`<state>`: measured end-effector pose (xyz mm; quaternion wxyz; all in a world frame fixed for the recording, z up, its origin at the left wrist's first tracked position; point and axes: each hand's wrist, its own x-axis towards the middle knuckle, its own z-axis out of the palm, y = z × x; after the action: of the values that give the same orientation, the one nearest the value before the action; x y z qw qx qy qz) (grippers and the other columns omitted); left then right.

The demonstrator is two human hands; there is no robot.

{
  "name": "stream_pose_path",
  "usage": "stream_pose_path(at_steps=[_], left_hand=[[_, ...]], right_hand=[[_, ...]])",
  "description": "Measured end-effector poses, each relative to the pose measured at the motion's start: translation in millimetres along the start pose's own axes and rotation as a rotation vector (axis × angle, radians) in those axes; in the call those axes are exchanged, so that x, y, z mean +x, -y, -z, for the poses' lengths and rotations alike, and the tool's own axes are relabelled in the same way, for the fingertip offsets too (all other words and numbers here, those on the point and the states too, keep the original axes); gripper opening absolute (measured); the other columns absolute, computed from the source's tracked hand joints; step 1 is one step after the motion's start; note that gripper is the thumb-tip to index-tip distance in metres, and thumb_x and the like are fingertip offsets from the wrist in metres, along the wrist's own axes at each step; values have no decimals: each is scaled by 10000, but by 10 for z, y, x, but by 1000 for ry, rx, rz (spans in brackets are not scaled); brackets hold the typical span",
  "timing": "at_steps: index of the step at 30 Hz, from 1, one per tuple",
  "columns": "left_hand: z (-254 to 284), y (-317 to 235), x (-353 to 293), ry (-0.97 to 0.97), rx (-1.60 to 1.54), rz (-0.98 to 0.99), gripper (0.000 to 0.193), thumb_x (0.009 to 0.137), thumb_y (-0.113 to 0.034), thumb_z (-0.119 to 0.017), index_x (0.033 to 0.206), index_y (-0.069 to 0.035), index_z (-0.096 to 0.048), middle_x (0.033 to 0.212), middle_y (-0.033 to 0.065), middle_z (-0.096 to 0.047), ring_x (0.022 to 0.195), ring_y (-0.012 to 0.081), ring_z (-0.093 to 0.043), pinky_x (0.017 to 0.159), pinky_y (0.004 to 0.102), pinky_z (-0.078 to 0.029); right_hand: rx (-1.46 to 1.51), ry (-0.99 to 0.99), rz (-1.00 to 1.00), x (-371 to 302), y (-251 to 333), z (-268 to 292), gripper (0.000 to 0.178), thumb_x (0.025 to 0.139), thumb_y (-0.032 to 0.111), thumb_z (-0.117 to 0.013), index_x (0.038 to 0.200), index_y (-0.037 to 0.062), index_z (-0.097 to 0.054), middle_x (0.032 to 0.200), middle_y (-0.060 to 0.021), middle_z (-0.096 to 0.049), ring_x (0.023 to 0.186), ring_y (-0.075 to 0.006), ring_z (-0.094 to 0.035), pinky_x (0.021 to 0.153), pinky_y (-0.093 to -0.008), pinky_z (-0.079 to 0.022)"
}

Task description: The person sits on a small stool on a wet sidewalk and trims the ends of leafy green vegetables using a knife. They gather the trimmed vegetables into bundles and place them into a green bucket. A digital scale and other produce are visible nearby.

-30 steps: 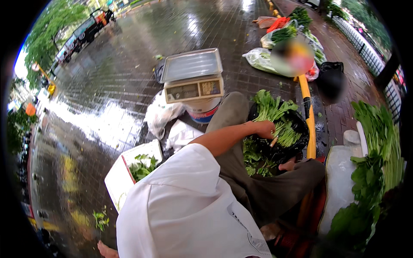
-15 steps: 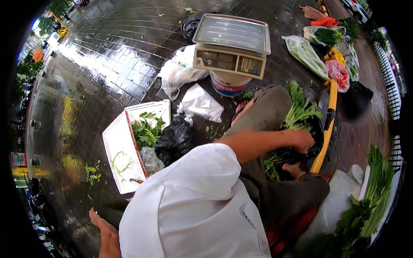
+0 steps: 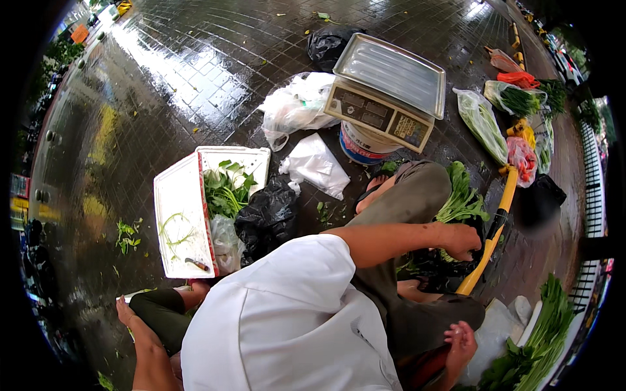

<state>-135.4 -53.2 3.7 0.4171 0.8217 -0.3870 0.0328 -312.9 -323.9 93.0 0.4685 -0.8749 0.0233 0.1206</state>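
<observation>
My left arm reaches across my bent leg [image 3: 394, 202]. My left hand [image 3: 462, 241] is closed at a black plastic bag [image 3: 433, 264], with pale green stems at its fingertips. Leafy greens [image 3: 462, 195] lie just beyond that wrist, their leaves pointing away. Lower down, my right hand [image 3: 460, 344] is raised beside my other knee, fingers apart and loosely curled, holding nothing. My bare foot [image 3: 417, 290] shows below the black bag. What lies deeper under my left hand is hidden.
A scale [image 3: 385, 91] stands on a bucket [image 3: 362, 146], beside white bags [image 3: 297, 107]. A white foam box [image 3: 235, 156] holds greens; a small knife [image 3: 197, 264] lies on its lid. A yellow rail [image 3: 502, 221] runs at right near bagged vegetables [image 3: 482, 124]. Another person's arm [image 3: 147, 345] shows lower left.
My right hand has come into view at the lower right. My view has shifted, showing more of the other person's leg. My left hand stays by the black bag and greens.
</observation>
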Motion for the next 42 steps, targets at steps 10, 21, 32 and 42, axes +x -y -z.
stream_pose_path(at_steps=[10,21,32,42], left_hand=[[1171,-120,-1808,-1147,-95,384,179,864,-66,-634,1017,26,-636,889,110,-684,753,144,-656,683,255,-521],[978,2612,-4631,-1365,224,1445,711,705,-327,-788,1246,30,-494,1146,233,-589,1065,370,-569,926,416,-451],[1123,3521,-5581,-1348,46,1680,792,646,-332,-827,1263,3,-461,1184,232,-561,1140,367,-533,966,410,-432],[1274,3701,-5546,-1019,-272,1868,585,676,-370,-778,1090,20,-642,1088,203,-651,1070,354,-598,910,366,-470]], right_hand=[[-26,-262,90,1724,-41,395,307,942,187,-583,1164,-26,-595,1019,-61,-654,853,-114,-620,676,-231,-484],[-514,-175,-240,2673,-1584,1129,203,853,97,-566,1016,-12,-620,711,-18,-582,579,-104,-528,495,-261,-429],[-400,-299,-345,3113,-1095,572,68,880,88,-566,905,42,-610,635,-4,-528,520,-99,-503,432,-239,-394],[-458,-272,-371,3338,-880,265,64,876,64,-541,875,25,-592,655,-32,-558,517,-110,-515,428,-248,-407]])
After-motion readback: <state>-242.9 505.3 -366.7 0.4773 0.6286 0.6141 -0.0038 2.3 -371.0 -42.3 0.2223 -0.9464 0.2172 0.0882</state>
